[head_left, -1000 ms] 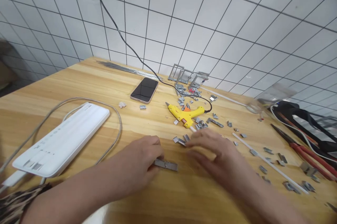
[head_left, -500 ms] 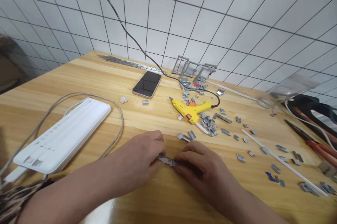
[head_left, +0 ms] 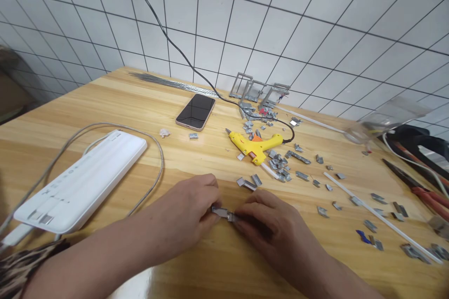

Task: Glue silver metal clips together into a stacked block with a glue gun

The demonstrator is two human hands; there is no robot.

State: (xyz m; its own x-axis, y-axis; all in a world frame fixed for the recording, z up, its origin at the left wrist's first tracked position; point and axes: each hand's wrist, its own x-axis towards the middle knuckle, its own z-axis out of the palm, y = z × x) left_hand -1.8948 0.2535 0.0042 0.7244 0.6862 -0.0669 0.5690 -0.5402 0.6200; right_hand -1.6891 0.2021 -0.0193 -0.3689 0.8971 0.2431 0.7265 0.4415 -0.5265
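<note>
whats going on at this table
A person is working at a wooden table. Their left hand and right hand pinch a small metal piece between them, one hand at each end, low over the tabletop. Beyond the hands a yellow glue gun lies among scattered metal bits. A phone lies face up further back, a white power strip is on the left and red-handled pliers are on the right.
</note>
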